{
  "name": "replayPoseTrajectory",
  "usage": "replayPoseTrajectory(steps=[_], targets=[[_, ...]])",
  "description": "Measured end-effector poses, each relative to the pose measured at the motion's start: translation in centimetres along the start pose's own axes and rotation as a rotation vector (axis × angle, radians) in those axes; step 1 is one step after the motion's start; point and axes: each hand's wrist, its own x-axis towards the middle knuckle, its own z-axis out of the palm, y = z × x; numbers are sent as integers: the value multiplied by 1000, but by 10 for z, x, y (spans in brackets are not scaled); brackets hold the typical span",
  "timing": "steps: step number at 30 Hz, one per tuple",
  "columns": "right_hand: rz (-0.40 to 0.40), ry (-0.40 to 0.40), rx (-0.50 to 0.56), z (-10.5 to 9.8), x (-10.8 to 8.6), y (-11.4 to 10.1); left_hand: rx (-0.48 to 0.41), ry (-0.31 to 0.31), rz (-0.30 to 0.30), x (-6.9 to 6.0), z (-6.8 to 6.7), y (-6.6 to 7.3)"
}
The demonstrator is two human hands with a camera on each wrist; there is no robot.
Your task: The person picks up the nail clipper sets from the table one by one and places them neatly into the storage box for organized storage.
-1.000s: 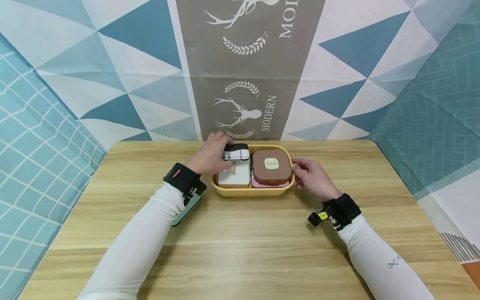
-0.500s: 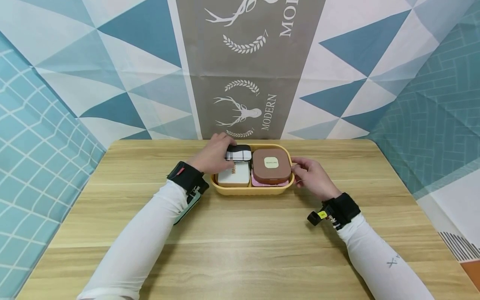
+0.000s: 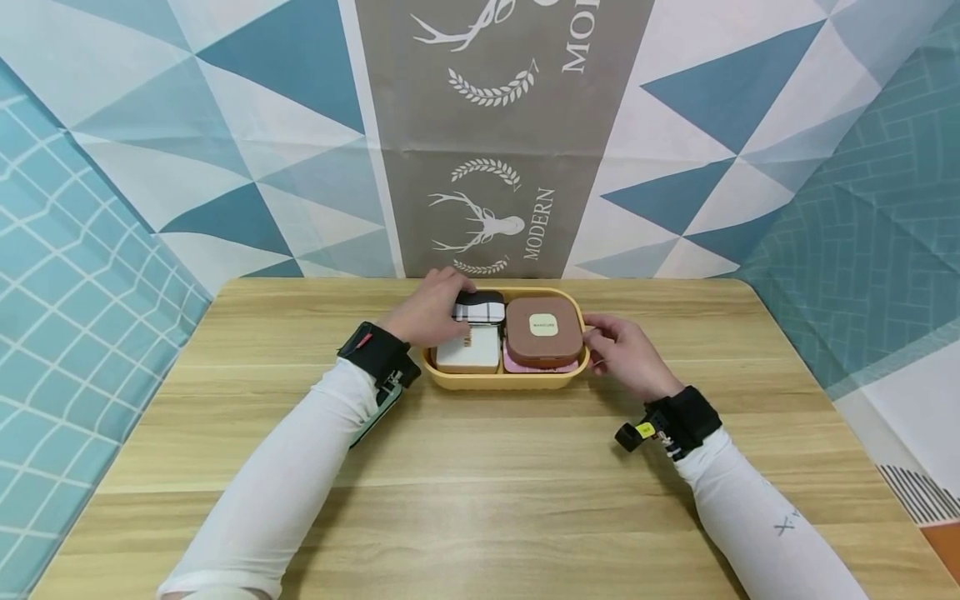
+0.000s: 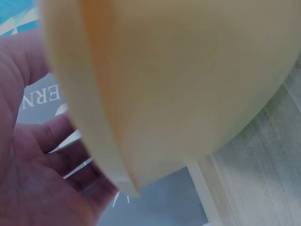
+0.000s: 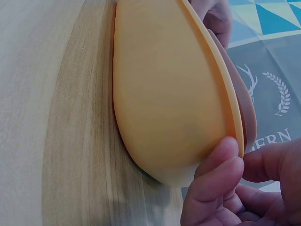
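In the head view a yellow basket [image 3: 498,382] with a divider stands at the back of the table. My left hand [image 3: 429,310] reaches over its left end and holds a small black-and-white plaid case [image 3: 482,312] between thumb and fingers. The case is over a white box [image 3: 467,357] in the left compartment; whether the two touch, I cannot tell. On the right side sits a brown square box [image 3: 543,333] marked MANICURE, above a flat pink item [image 3: 534,367]. My right hand [image 3: 628,353] pinches the basket's right rim, with the thumb and fingers also seen in the right wrist view.
The wooden table [image 3: 480,492] extends toward the person. Directly behind the basket rises a patterned cloth backdrop [image 3: 495,133]. Black straps with small cameras sit on both wrists; a green-edged item [image 3: 377,417] shows under the left one.
My left hand and the plaid case have moved slightly to the right, the case closer to the divider. The right hand keeps its grip on the rim, and the basket has hardly moved.
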Motion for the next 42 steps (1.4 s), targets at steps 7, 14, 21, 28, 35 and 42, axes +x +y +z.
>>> replayPoseTrajectory(steps=[7, 14, 21, 28, 35, 42], targets=[[1, -1, 18, 0, 2, 3, -14, 3, 8, 2, 2, -1], [-3, -7, 30, 0, 2, 3, -17, -3, 4, 1, 2, -1], [-6, -7, 20, 0, 1, 3, -27, -9, -15, 0, 2, 1], [-7, -4, 17, 0, 1, 2, -30, 0, -18, -1, 3, 1], [-2, -2, 20, 1, 2, 2, -32, 10, -15, -3, 3, 0], [-3, -3, 20, 1, 2, 2, -33, 17, -16, -5, 1, 2]])
